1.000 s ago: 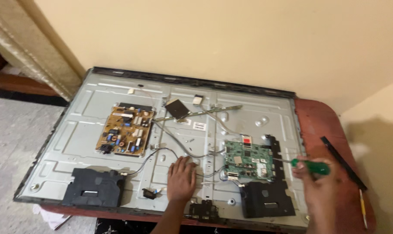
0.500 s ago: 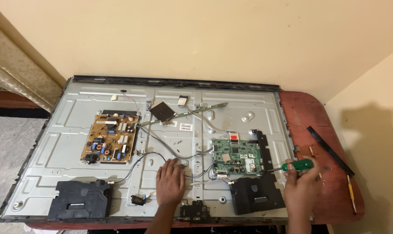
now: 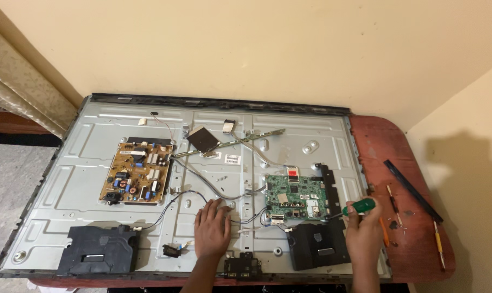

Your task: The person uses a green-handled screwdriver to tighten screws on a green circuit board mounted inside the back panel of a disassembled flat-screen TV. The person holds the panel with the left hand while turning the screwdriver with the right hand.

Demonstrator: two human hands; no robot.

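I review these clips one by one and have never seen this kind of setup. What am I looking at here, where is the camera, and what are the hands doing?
The camera sits on a person's head and looks down at their own two bare hands. A flat television with its back cover off lies face down on a reddish table, metal panel showing. On the panel sit a tan circuit board, a green circuit board, two black speaker boxes, and loose wires. The left hand rests flat on the panel. The right hand holds a green-handled screwdriver pointed toward the green board's edge. More slim tools lie on the table to the right.
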